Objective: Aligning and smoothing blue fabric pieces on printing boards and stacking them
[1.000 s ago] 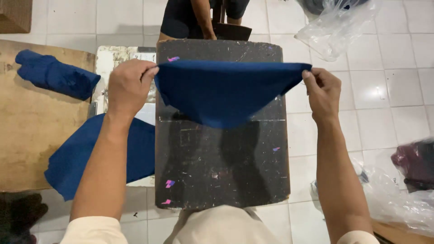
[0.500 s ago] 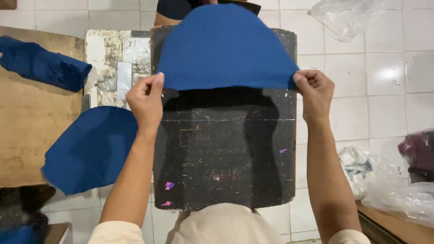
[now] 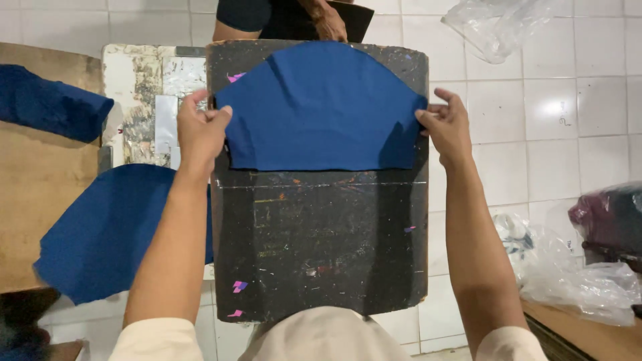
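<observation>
A dome-shaped piece of blue cloth (image 3: 321, 107) lies flat on the upper half of a black paint-specked board (image 3: 321, 247). My left hand (image 3: 200, 130) pinches the cloth's left corner. My right hand (image 3: 448, 127) holds its right corner at the board's edge. The cloth's straight lower edge runs just above a pale line drawn across the board.
A stack of blue cloth pieces (image 3: 100, 230) lies left of the board, and a folded blue bundle (image 3: 47, 103) rests on a wooden table (image 3: 33, 194). Another person (image 3: 287, 17) stands beyond the board. Clear plastic bags (image 3: 495, 27) and a dark red bag (image 3: 608, 220) lie on the white tiles.
I have lifted the hanging cloth up, flipped it over and laid it flat on the board's upper half, with both hands moving away from me.
</observation>
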